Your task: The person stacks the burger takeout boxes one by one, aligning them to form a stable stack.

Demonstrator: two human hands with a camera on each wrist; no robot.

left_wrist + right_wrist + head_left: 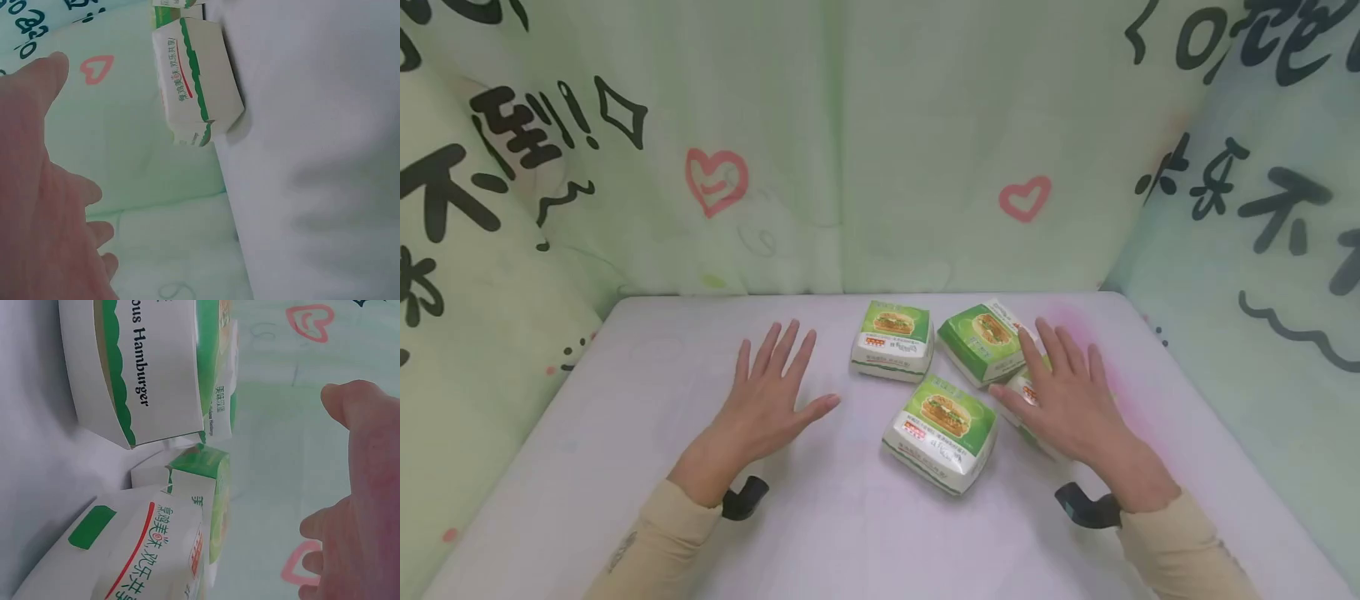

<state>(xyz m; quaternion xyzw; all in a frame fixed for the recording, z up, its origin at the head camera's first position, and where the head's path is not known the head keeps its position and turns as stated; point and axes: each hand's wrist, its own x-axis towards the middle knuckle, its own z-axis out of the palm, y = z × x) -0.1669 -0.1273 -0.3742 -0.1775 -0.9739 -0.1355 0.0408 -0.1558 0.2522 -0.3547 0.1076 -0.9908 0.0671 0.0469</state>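
Note:
Four would exceed the count, so several green-and-white hamburger boxes share the table: a back-left box [892, 340], a front box [942, 433], a back-right box [985, 340] and a partly covered box [1021, 390]. My left hand [767, 404] hovers left of them with its fingers spread, holding nothing. Fingers spread, my right hand [1067, 396] is over the covered box and hides much of it in the head view. In the left wrist view a hamburger box [197, 75] is apart from the fingers. Printed box sides [156, 369] fill the left of the right wrist view.
A pale cloth covers the table [820, 533]. Behind it hangs a light green curtain [895, 167] with red hearts and black writing, and similar cloth closes both sides. Each wrist carries a dark camera mount [745, 498].

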